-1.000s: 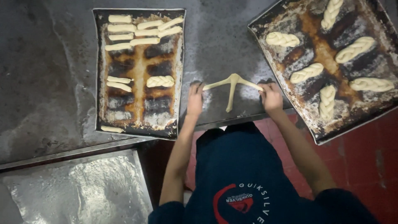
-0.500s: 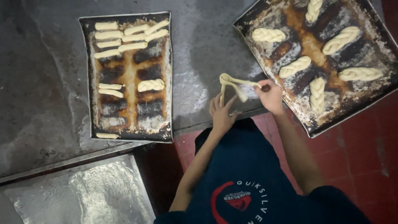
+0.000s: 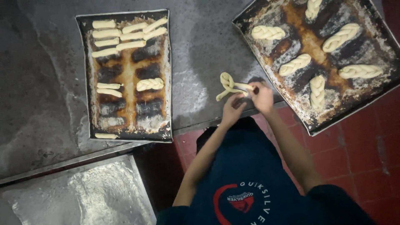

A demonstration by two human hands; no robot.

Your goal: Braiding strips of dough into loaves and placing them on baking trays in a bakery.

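Dark, flour-dusted metal worktop (image 3: 200,54) over red floor tiles; second flour-streaked surface (image 3: 83,196) lower left.

Dough strand (image 3: 228,85) now crossed into a loop with loose tails, lying on the worktop between the two trays, just above the hands. One second ago: same strand spread flat in a wide Y, one hand on each end. Half a second ago: arms folded together, first loop forming. So: twist started, first crossing in, tails not yet plaited. Judging from the finished pieces, several more crossings needed before it matches.

Left hand (image 3: 232,109) pulled in from its wide position, now just below the loop, fingers bunched near the lower tail; contact with dough not clear. Right hand (image 3: 262,95) at the right end of the strand, fingers pinched together on that end.

Left baking tray (image 3: 88,79): straight dough sticks (image 3: 125,35) in rows at the top, one plaited piece (image 3: 150,84) mid-tray, a few more sticks lower down. Same count as earlier.

Right baking tray (image 3: 308,125): six finished plaits, e.g. (image 3: 295,64). No change either.

Only shift in frame position of both trays: head camera movement, not tray movement.
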